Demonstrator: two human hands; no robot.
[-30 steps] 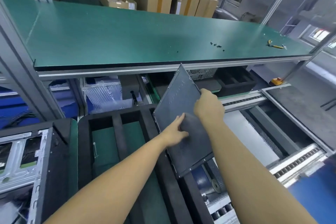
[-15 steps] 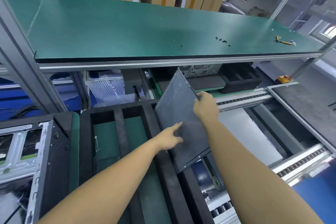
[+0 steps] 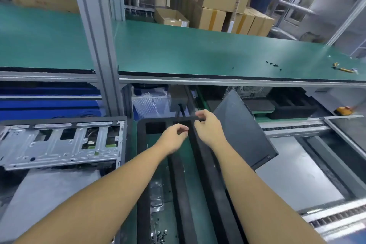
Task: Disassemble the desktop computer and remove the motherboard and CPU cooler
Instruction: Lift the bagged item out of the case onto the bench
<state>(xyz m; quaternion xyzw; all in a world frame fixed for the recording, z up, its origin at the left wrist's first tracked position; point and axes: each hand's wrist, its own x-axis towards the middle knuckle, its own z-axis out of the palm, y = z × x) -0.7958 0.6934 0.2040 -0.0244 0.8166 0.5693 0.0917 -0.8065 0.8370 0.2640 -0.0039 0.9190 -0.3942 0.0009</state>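
Desktop computer [image 3: 61,142] lies open on its side, well to the left of both grips, its long axis running left to right. The left grip [image 3: 174,136] is the nearer one; its fingers are loosely curled and hold nothing. The right grip [image 3: 208,127] is also empty, and the side panel [image 3: 243,130] leans just to its right, not touched

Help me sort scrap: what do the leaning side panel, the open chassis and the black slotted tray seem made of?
Side panel: probably painted sheet metal, matte dark grey; thin, flat, leans stiffly.
Chassis: bare sheet steel, likely galvanised; dull silver, stamped cutouts.
Tray: seemingly dense black foam; thick, matte ribs.
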